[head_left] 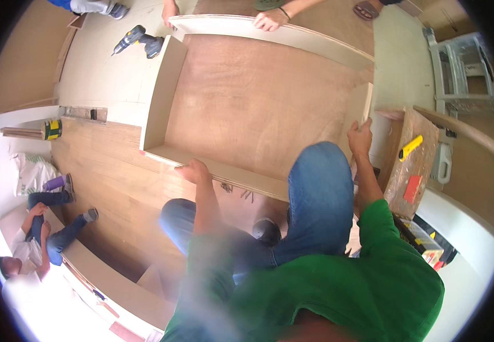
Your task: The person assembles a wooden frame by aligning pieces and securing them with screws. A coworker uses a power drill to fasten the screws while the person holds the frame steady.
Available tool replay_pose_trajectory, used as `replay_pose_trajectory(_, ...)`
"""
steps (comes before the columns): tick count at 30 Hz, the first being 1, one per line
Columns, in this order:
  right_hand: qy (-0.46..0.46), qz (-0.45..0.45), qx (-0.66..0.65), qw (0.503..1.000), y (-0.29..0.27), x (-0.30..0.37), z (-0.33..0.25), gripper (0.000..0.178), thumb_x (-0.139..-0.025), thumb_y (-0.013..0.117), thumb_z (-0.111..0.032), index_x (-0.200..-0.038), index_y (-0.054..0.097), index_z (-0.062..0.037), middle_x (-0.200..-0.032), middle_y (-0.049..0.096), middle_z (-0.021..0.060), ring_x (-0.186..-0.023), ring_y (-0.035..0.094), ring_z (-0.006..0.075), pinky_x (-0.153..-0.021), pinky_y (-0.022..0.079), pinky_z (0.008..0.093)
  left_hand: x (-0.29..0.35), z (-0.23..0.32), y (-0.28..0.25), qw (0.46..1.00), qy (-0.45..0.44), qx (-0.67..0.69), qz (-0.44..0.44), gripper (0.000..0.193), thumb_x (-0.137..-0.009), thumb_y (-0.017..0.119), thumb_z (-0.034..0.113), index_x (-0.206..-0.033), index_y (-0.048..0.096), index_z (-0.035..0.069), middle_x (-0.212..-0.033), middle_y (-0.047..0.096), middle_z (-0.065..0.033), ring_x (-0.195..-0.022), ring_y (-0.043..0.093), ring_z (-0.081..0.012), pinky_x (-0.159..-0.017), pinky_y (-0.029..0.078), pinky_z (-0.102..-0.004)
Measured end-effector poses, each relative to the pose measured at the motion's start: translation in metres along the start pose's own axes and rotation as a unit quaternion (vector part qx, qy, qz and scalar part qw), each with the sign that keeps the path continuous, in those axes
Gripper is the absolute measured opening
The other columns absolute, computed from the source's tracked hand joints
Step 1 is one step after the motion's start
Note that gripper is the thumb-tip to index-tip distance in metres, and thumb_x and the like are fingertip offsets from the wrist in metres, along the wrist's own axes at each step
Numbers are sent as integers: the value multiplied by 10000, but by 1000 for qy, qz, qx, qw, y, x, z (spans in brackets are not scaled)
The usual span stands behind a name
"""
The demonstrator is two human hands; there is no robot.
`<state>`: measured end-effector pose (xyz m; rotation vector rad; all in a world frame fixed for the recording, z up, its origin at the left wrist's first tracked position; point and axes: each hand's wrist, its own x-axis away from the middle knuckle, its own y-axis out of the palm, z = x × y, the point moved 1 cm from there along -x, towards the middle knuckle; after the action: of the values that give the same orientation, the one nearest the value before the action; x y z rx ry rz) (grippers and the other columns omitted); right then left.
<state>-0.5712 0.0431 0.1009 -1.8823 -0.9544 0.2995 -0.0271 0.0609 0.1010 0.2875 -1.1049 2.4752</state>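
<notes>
In front of me lies a large shallow wooden frame (pixel 161 94) of pale boards standing on edge around a reddish-brown plywood sheet (pixel 247 97). My left hand (pixel 196 171) grips the top edge of the near board (pixel 241 178), close to its left corner. On the right, my right hand (pixel 360 137) is closed around the short side board (pixel 366 102). Across from me, a co-worker's hand (pixel 271 20) rests on the far board (pixel 315 43), and their other hand (pixel 169 11) is by its left end. My bent knee (pixel 321 171) reaches over the near right corner.
A cordless drill (pixel 139 41) lies beyond the left corner. To the right, a yellow utility knife (pixel 411 147) and a red piece lie on a wrapped wooden box (pixel 415 171). A stepladder (pixel 463 68) and a white jug (pixel 442 162) stand farther right. Another person (pixel 36 233) sits at left.
</notes>
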Motion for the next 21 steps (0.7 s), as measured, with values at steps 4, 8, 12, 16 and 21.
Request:
replay_pose_trajectory(4, -24, -5, 39, 999, -3, -1, -5, 572, -1068, 645, -262, -1477, 430, 75, -1038, 762, 388, -996, 753, 581, -905, 596, 609, -2, 4, 1, 996, -24, -82, 9, 729, -1011, 709, 290, -1569, 365, -28, -1447, 616, -324, -1263, 683, -475, -1003, 609, -561)
replay_pose_trajectory(8, 20, -76, 57, 995, -5, -6, -4, 678, -1076, 634, -285, -1550, 334, 94, -1048, 759, 389, -1014, 753, 577, -927, 591, 614, -2, 19, -8, 993, -68, -74, -55, 1029, -954, 782, 342, -1715, 185, -9, -1569, 561, -322, -1383, 624, -470, -1106, 563, -562)
replay_pose_trajectory(12, 59, -168, 137, 974, -23, -17, -3, 828, -1069, 637, -425, -1599, 281, 103, -1171, 739, 411, -1154, 737, 545, -1016, 581, 589, 20, 52, -71, 959, -171, -178, -138, 1280, -870, 867, 353, -1794, 36, 48, -1681, 491, -323, -1515, 535, -454, -1210, 490, -536)
replay_pose_trajectory(16, 9, -198, 195, 961, -61, 13, -14, 779, -1041, 659, -490, -1509, 438, 92, -1211, 738, 397, -1175, 734, 536, -1025, 587, 574, 50, 97, -174, 945, 27, -190, -263, 1104, -868, 866, 236, -1764, 251, 37, -1654, 522, -331, -1536, 537, -404, -1207, 491, -474)
replay_pose_trajectory(21, 25, -417, 163, 894, -97, 144, -27, 622, -1034, 631, -477, -1283, 689, 90, -1278, 726, 374, -1235, 700, 543, -1101, 552, 569, 76, 56, -256, 856, -105, -261, -435, 515, -946, 817, 206, -1399, 688, -2, -1141, 799, -185, -974, 795, -288, -803, 624, -433)
